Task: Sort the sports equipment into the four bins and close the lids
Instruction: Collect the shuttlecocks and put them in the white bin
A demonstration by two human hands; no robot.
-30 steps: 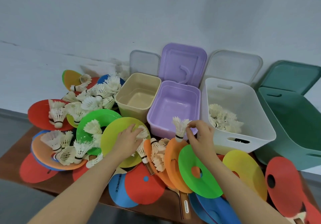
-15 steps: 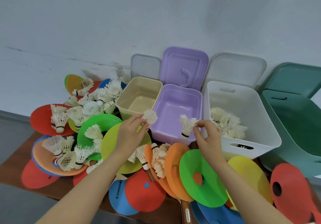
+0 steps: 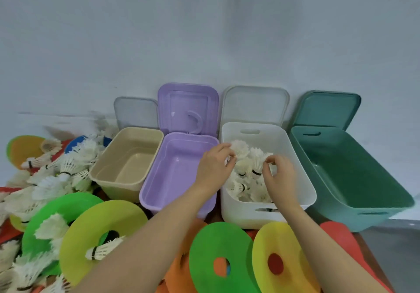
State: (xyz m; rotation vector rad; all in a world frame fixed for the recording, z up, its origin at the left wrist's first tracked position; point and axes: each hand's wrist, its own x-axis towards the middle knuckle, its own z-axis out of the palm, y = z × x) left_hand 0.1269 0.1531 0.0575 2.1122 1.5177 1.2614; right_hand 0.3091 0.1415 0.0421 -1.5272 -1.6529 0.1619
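A plain pale wall (image 3: 204, 31) backs your counter (image 3: 372, 258), of which only a brown strip shows at the right edge. Your left hand (image 3: 213, 167) is over the left rim of the white bin (image 3: 304, 192), fingers pinched on a feathered white shuttlecock (image 3: 239, 149). Your right hand (image 3: 280, 176) is inside the same bin, thumb and forefinger nipped together at the feather tips; whether it has hold of one, I cannot tell. The bin is smooth rounded plastic with slot handles and holds a heap of shuttlecocks with dark-banded cork ends. The purple bin (image 3: 172, 174), beige bin (image 3: 127, 165) and green bin (image 3: 354, 179) hold nothing. All four lids (image 3: 188, 106) stand propped open against the wall. Flat matte discs with centre holes, among them a green disc (image 3: 218, 258) and a yellow disc (image 3: 279, 256), overlap in front. Loose shuttlecocks (image 3: 66, 167) lie piled on more discs to the left.
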